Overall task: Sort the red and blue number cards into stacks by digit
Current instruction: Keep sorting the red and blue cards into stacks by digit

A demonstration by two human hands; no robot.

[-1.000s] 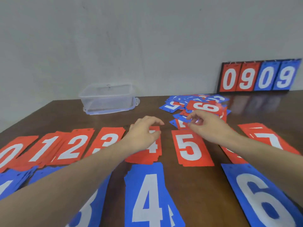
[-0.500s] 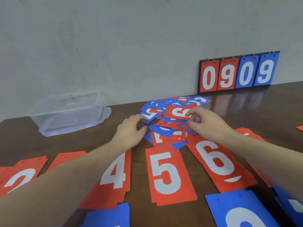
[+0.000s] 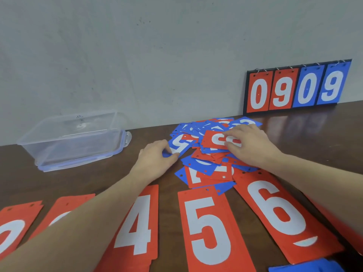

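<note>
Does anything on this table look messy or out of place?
Yes. The unsorted pile behind the neat red stacks is a jumble of red and blue cards lying crooked and overlapping. The red 6 stack also sits skewed, unlike the straighter red 5 stack.
</note>
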